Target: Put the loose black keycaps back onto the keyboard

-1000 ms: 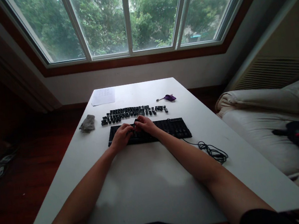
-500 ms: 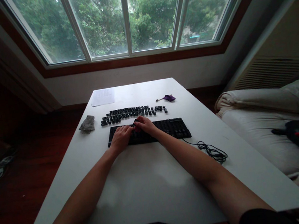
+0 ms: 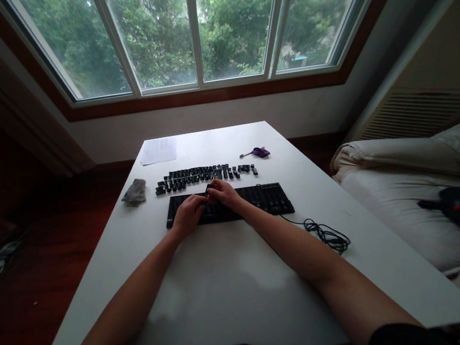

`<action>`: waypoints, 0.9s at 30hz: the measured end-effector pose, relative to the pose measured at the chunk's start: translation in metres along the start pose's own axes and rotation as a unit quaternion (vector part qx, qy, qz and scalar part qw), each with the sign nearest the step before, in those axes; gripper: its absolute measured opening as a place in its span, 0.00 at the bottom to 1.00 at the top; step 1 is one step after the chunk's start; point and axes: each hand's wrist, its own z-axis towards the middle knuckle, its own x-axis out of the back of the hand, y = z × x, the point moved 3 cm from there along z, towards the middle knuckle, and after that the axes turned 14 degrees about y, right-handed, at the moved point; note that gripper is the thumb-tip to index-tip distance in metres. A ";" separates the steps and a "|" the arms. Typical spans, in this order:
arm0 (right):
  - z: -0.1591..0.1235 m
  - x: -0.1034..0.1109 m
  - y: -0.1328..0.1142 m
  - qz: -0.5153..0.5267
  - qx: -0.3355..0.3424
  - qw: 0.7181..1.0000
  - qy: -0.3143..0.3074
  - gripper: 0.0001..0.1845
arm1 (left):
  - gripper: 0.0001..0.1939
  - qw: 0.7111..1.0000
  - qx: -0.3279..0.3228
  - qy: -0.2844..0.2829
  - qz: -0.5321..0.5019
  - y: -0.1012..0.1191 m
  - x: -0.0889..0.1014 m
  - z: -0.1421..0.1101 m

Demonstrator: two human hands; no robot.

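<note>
A black keyboard (image 3: 254, 197) lies across the white table, and both hands meet over its left half. My left hand (image 3: 189, 211) is closed, its fingertips at a small black keycap (image 3: 209, 187) between the two hands. My right hand (image 3: 225, 192) is closed in a pinch at the same spot. Thin shiny wires, looking like those of a keycap puller (image 3: 213, 175), stick out beyond its fingers; the grip itself is mostly hidden. Behind the keyboard stand rows of loose black keycaps (image 3: 177, 181).
A crumpled grey cloth (image 3: 134, 193) lies left of the keycaps. Farther back are paper sheets (image 3: 159, 150) and a purple item with a brush-like end (image 3: 260, 152). The keyboard's coiled cable (image 3: 328, 235) rests at right. A pale sofa (image 3: 396, 200) stands beside the table (image 3: 214, 300).
My left fingers have shifted slightly and drawn in a little. The right hand has turned slightly, with the wires showing a bit more to the left; the loose keycaps look unchanged.
</note>
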 end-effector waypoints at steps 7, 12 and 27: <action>-0.002 0.000 -0.001 0.007 0.026 1.000 -0.008 0.19 | 0.13 0.988 0.129 0.019 -0.085 -0.012 -0.003 -0.001; -0.006 -0.004 -0.006 0.006 0.024 1.000 -0.017 0.21 | 0.12 0.982 0.155 0.030 -0.101 -0.015 -0.003 -0.002; -0.004 -0.004 -0.001 -0.017 0.019 1.000 -0.006 0.17 | 0.14 0.996 0.043 -0.030 -0.069 -0.005 0.000 0.000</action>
